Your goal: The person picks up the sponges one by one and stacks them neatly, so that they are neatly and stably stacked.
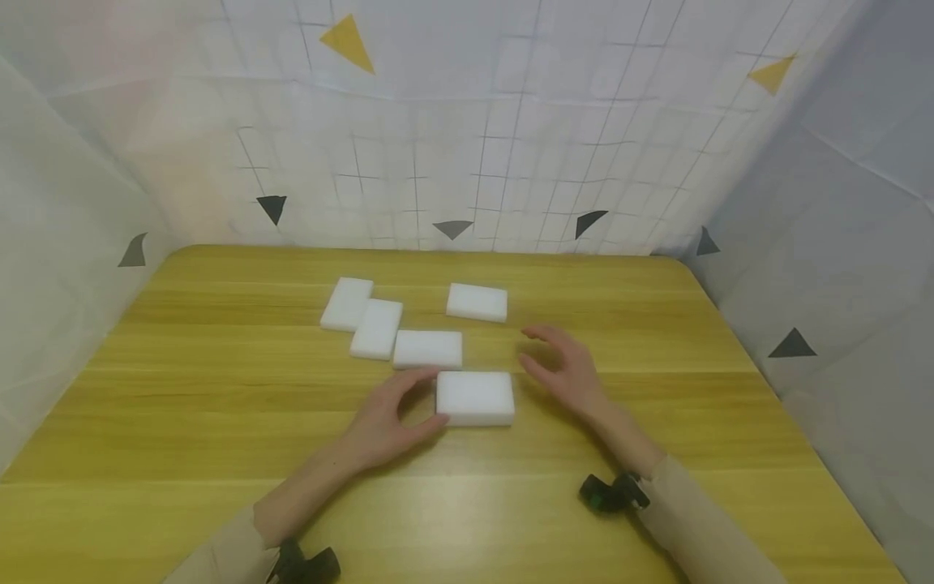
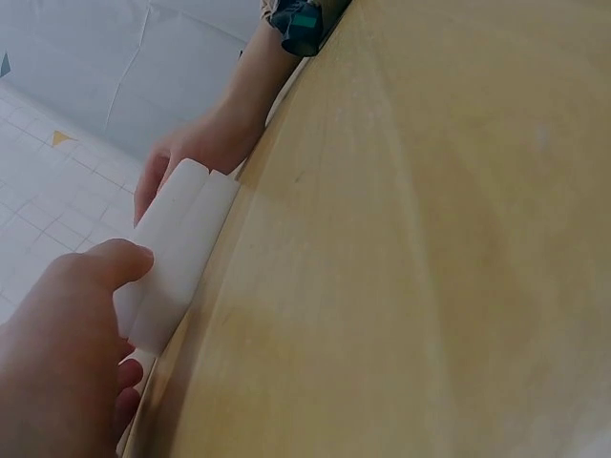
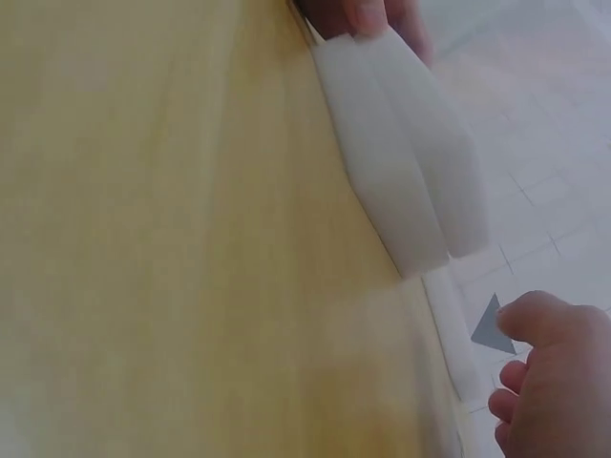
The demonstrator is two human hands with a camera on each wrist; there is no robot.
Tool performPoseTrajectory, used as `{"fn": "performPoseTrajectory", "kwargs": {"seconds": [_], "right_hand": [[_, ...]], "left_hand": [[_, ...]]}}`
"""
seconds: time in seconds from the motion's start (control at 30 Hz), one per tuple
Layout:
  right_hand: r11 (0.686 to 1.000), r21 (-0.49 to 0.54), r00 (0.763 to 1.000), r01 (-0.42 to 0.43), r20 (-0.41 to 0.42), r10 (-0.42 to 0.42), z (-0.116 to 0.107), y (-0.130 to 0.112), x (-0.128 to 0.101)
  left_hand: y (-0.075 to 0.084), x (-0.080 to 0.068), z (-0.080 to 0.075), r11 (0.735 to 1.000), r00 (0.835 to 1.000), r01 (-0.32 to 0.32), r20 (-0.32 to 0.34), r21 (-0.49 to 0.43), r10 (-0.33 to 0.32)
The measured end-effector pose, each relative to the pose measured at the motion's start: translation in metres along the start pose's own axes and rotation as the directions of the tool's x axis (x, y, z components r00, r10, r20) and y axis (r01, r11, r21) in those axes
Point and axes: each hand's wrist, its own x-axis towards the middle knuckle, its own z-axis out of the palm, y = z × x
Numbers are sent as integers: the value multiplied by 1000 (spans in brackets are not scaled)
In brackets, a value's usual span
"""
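Note:
A white sponge block [image 1: 475, 392] lies flat on top of another; the wrist views show the seam between the two. My left hand [image 1: 381, 423] holds the left end of this stack, thumb at the front corner and fingers at the back; in the left wrist view the thumb [image 2: 124, 262] rests on the upper block. Off to the right of the stack, my right hand [image 1: 565, 375] is apart from it, thumb and fingers spread with nothing between them. Right behind the stack lies another white block [image 1: 427, 349], close to the left fingertips.
Two more white blocks, one in front [image 1: 376, 328] and one farther back [image 1: 347, 304], lie at the back left of the wooden table [image 1: 467, 511]. A single block [image 1: 477, 302] lies farther back, behind the stack. Patterned white cloth [image 1: 467, 130] hangs along the table's far edge.

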Motion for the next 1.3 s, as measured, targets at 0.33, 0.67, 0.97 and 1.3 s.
{"fn": "performPoseTrajectory", "kwargs": {"seconds": [0.33, 0.67, 0.97, 1.3], "right_hand": [[988, -44, 987, -150, 49, 152, 2, 16, 16], [953, -71, 948, -296, 98, 302, 7, 28, 36], [937, -45, 932, -348, 92, 350, 12, 38, 56], [936, -50, 926, -347, 139, 351, 15, 40, 63]], "left_hand": [[3, 0, -1, 1000, 1000, 23, 6, -20, -22], [3, 0, -1, 999, 1000, 13, 5, -29, -13], [0, 0, 0, 1000, 1000, 8, 4, -12, -7], [0, 1, 0, 1000, 1000, -8, 0, -13, 8]]}}
